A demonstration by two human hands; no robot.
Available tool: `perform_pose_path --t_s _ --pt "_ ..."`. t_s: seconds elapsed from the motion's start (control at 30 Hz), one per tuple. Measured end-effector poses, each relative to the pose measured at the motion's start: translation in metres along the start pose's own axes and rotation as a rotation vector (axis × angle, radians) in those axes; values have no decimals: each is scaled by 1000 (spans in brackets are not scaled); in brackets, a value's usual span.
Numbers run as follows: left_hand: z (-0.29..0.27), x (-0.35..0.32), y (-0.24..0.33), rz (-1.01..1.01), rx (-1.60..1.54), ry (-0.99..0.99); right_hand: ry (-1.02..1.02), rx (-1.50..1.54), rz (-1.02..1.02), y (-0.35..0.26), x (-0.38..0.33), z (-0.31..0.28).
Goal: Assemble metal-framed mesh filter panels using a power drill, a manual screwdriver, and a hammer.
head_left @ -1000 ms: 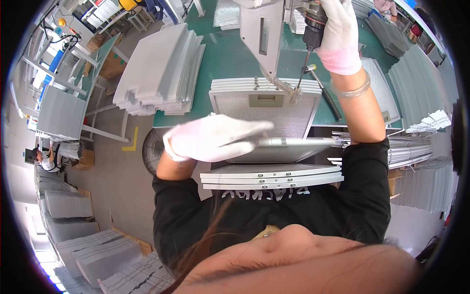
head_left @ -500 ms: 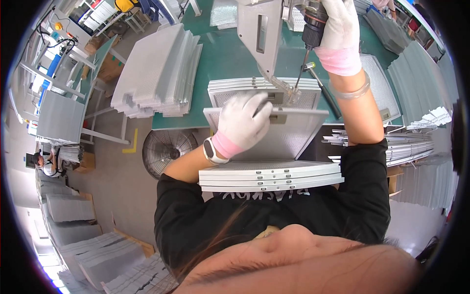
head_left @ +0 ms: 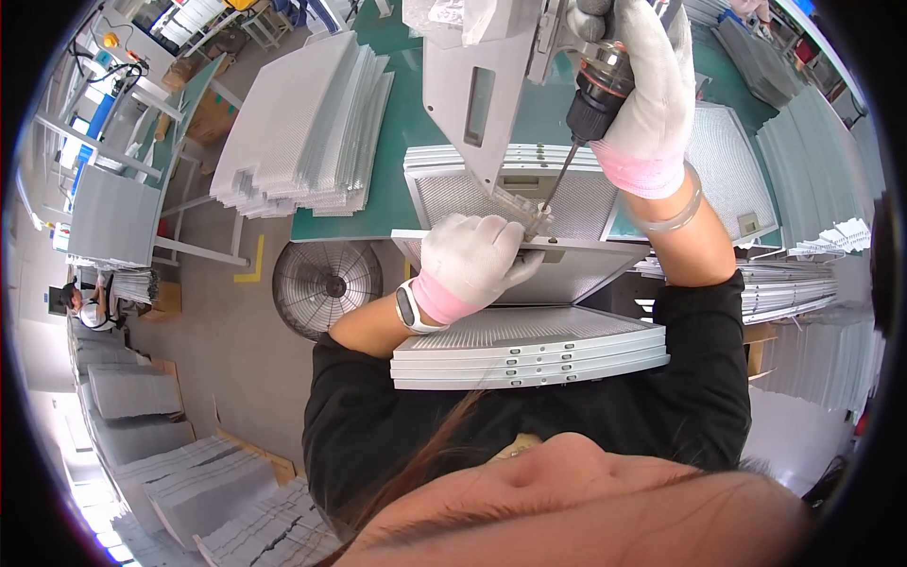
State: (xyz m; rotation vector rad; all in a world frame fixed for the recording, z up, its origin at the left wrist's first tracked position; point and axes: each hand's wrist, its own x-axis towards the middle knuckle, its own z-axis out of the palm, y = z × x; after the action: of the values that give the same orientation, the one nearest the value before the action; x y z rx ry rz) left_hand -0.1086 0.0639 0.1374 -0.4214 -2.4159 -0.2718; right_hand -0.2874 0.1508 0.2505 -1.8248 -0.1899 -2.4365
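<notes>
While the mesh filter panel (head_left: 548,269) lies on the green bench (head_left: 406,123) edge, left hand (head_left: 470,263) presses flat on its frame, fingers closed on a small clear part, hard to make out. Right hand (head_left: 642,85) is wrapped tight round the power screwdriver (head_left: 597,80), bit tip just beside left fingertips. Driver top cut off by pic edge.

Left hand (head_left: 470,262) now sits lower on the top filter panel (head_left: 529,274) — fingers curled at its near-centre latch, no longer flat and sideways as a second ago. Screwdriver bit (head_left: 557,180) tip now right beside those fingers — right hand (head_left: 642,85) dips it closer to the panel.
</notes>
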Motion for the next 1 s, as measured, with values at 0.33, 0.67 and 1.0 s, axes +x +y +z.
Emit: perform_pose_path --t_s 0.33,0.67,1.0 --pt "7 0 -4 82 -77 52 398 -795 477 -18 -40 53" --pt "4 -3 1 23 -31 -94 268 -569 601 -33 -50 39" --pt "-2 2 7 -20 -59 -176 225 -566 612 -35 -56 43"
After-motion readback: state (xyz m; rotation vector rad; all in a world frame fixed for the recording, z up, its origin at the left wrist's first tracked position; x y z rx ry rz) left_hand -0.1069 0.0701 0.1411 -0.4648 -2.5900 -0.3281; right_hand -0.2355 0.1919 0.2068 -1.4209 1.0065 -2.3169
